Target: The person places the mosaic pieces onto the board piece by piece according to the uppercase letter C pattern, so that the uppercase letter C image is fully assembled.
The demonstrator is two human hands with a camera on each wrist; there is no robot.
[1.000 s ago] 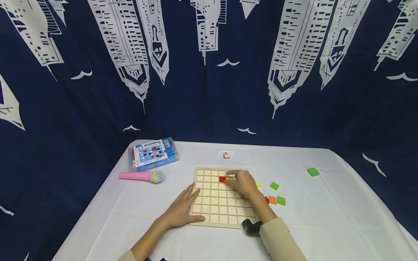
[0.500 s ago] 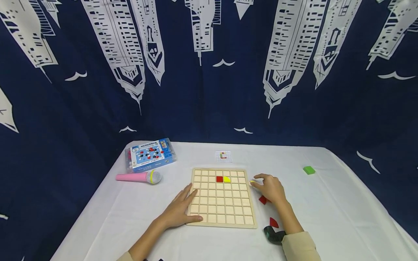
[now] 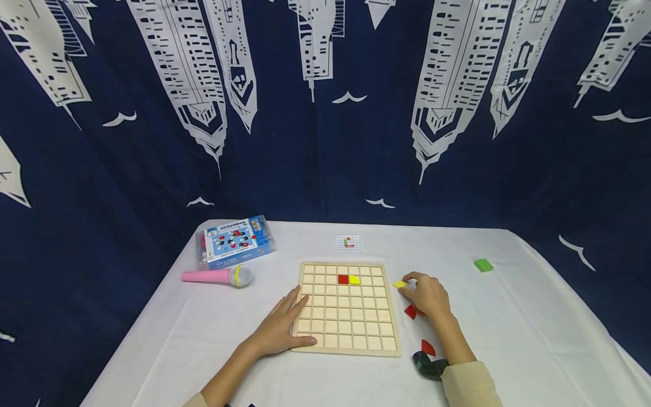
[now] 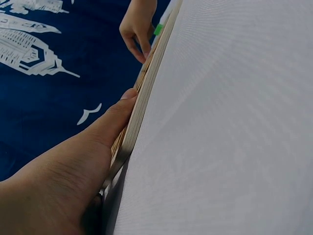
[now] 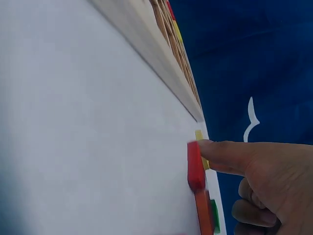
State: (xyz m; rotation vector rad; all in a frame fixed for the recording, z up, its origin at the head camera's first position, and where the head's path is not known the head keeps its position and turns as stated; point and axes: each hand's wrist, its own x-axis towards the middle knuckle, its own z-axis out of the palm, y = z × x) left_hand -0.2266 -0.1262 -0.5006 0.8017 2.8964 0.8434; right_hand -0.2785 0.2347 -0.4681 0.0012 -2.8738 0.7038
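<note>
My left hand (image 3: 281,326) rests along the left edge of the wooden grid board (image 3: 325,327), fingers spread, with the thumb over its near corner; the left wrist view shows this thumb (image 4: 117,117) on the rim. In the board's second row lie a red tile (image 3: 343,279) and a yellow tile (image 3: 355,280), side by side. To the right of the board, my right hand (image 3: 429,295) pinches a loose yellow tile (image 3: 399,284) with thumb and index finger, low at the tabletop. The right wrist view has the thumb against this tile, partly behind a red piece (image 5: 195,166).
Loose red pieces (image 3: 428,347) lie near the right forearm. An orange piece (image 5: 204,213) and a green piece (image 5: 215,215) show beneath the right hand. A green tile (image 3: 484,265) lies farther right. Behind are a pattern card (image 3: 348,243), a toy box (image 3: 236,242) and a pink microphone (image 3: 216,276).
My right hand has left the board, uncovering the yellow tile beside the red one, and moved right to the loose yellow tile. The left hand has stayed on the board's edge.
</note>
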